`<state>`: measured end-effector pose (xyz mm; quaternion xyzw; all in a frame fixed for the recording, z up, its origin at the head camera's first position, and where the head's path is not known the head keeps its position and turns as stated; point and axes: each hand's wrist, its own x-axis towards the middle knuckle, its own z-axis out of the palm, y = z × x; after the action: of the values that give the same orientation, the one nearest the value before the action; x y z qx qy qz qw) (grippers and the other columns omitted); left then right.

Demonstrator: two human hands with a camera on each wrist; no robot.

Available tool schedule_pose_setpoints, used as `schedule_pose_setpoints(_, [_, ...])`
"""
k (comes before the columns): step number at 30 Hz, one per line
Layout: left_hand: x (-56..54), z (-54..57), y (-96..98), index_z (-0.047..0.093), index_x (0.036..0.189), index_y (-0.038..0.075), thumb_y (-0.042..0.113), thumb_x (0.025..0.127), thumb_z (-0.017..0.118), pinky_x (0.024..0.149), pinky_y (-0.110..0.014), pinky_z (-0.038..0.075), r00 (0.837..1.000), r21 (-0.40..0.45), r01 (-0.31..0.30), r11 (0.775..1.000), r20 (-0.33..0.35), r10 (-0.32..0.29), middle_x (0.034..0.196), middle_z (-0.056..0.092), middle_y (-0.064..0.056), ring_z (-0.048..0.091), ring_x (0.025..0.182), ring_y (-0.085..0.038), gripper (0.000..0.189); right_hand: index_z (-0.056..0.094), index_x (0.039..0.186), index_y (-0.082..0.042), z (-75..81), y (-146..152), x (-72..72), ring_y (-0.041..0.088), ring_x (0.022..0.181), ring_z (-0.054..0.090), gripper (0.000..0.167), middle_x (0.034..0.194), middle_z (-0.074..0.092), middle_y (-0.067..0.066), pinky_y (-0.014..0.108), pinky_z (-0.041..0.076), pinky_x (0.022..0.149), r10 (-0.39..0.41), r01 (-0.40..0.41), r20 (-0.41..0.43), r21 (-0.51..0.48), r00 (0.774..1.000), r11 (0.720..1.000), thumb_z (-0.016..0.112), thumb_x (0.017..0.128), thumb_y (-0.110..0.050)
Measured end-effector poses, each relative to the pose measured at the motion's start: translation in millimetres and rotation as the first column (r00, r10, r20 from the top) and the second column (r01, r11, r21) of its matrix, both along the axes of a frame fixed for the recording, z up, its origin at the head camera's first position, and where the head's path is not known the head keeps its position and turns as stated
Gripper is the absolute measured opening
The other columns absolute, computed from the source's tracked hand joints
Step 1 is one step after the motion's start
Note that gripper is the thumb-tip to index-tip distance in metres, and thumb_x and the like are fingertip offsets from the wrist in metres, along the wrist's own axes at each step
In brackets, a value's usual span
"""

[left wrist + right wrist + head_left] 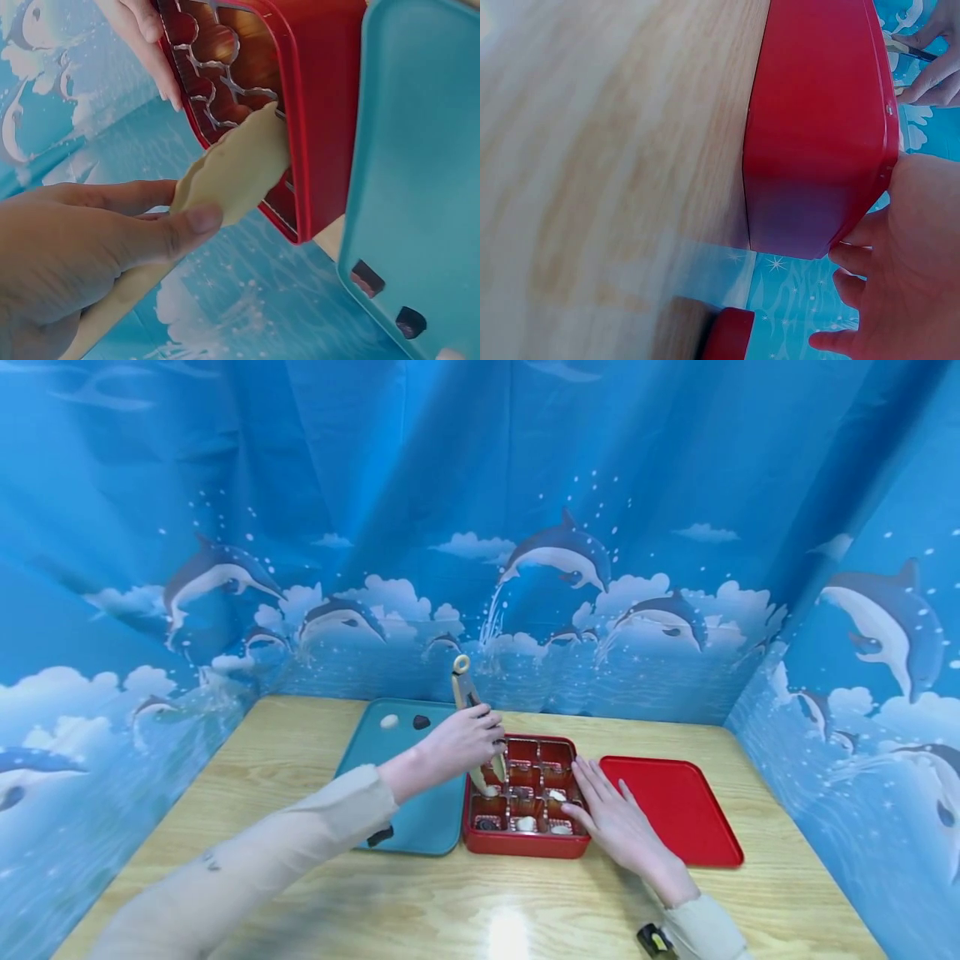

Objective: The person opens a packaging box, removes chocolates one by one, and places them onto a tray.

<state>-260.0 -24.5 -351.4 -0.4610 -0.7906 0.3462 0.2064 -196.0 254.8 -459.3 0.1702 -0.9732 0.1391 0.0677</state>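
Note:
My left hand (468, 743) grips a pair of tongs (462, 687) with cream tips and a ring at the top end. In the left wrist view, thumb and fingers pinch the cream tongs (240, 165), whose tip reaches into the red box (525, 845). A clear divider (229, 82) splits this box into several compartments. Beside the tips lies a white piece (491, 791); I cannot tell whether they hold it. White pieces (526, 823) and a dark piece (487, 824) sit in the front row. My right hand (618, 818) rests against the box's right side, fingers extended.
Left of the box lies a teal tray (427, 827), with a white piece (389, 722) and dark pieces (422, 722) near its far edge. A flat red lid (675, 810) lies to the right. A dolphin-print curtain (480, 568) stands behind the wooden table (420, 910).

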Motion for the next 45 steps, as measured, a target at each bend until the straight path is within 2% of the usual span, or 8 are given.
schedule_pose_setpoints(11, [2.7, -3.2, 14.0, 0.076, 0.116, 0.033, 0.026, 0.097, 0.069, 0.103, -0.031, 0.039, 1.000, -0.087, -0.016, 0.996, -0.008, 0.016, 0.123, 0.068, 0.013, 0.054, 0.118, -0.012, 0.021, 0.031, 0.158, -0.003, 2.3, -1, -0.3, 0.038, 0.152, 0.022, 0.076, 0.165, 0.027, 0.015, 0.067, 0.022, 0.116, 0.000, 0.000, -0.007, 0.009, 1.000, 1.000, 0.051, 0.103, -0.051])
schedule_pose_setpoints(22, [4.9, -12.7, 16.7, 0.078, 0.112, 0.032, 0.028, 0.095, 0.072, 0.105, -0.032, 0.039, 0.999, -0.074, -0.032, 0.997, 0.012, 0.033, 0.122, 0.068, 0.013, 0.054, 0.120, -0.012, 0.018, 0.031, 0.158, -0.002, 4.9, -1, 0.2, 0.039, 0.152, 0.023, 0.075, 0.165, 0.028, 0.016, 0.067, 0.022, 0.116, 0.001, -0.001, -0.010, 0.000, 1.000, 1.000, 0.052, 0.103, -0.049])
schedule_pose_setpoints(30, [5.1, -16.6, 4.9, 0.074, 0.122, 0.033, 0.027, 0.096, 0.071, 0.098, -0.034, 0.040, 0.999, -0.034, -0.024, 0.999, -0.026, 0.024, 0.121, 0.069, 0.012, 0.056, 0.114, -0.015, 0.026, 0.030, 0.159, -0.002, 3.1, -2, 0.2, 0.039, 0.152, 0.022, 0.076, 0.165, 0.027, 0.016, 0.068, 0.021, 0.116, 0.002, -0.002, -0.005, -0.005, 1.000, 1.000, 0.052, 0.103, -0.049])
schedule_pose_setpoints(35, [8.3, -15.9, -3.9, 0.073, 0.123, 0.030, 0.029, 0.092, 0.076, 0.099, -0.035, 0.041, 0.999, 0.017, -0.028, 0.999, -0.021, 0.028, 0.121, 0.069, 0.009, 0.056, 0.114, -0.016, 0.030, 0.029, 0.159, -0.003, 1.3, -3, 1.2, 0.039, 0.152, 0.021, 0.075, 0.166, 0.026, 0.015, 0.068, 0.021, 0.116, 0.001, -0.001, 0.004, -0.009, 1.000, 1.000, 0.050, 0.104, -0.050])
schedule_pose_setpoints(39, [8.5, -12.7, -13.5, 0.073, 0.122, 0.028, 0.027, 0.092, 0.077, 0.101, -0.035, 0.042, 1.000, 0.114, -0.027, 0.993, -0.005, 0.028, 0.120, 0.070, 0.008, 0.057, 0.116, -0.017, 0.031, 0.029, 0.159, -0.003, 1.5, -3, 1.8, 0.039, 0.152, 0.021, 0.076, 0.165, 0.026, 0.016, 0.067, 0.020, 0.117, 0.000, 0.000, 0.003, -0.007, 1.000, 1.000, 0.050, 0.104, -0.051])
schedule_pose_setpoints(45, [4.1, -16.5, -34.3, 0.074, 0.120, 0.026, 0.027, 0.092, 0.076, 0.096, -0.037, 0.044, 0.999, 0.314, -0.013, 0.949, 0.032, 0.003, 0.113, 0.070, 0.004, 0.057, 0.109, -0.020, 0.028, 0.032, 0.157, -0.001, 0.8, 0, 1.2, 0.041, 0.151, 0.024, 0.076, 0.164, 0.029, 0.018, 0.069, 0.022, 0.115, 0.013, -0.013, -0.019, -0.019, 1.000, 1.000, 0.051, 0.103, -0.050])
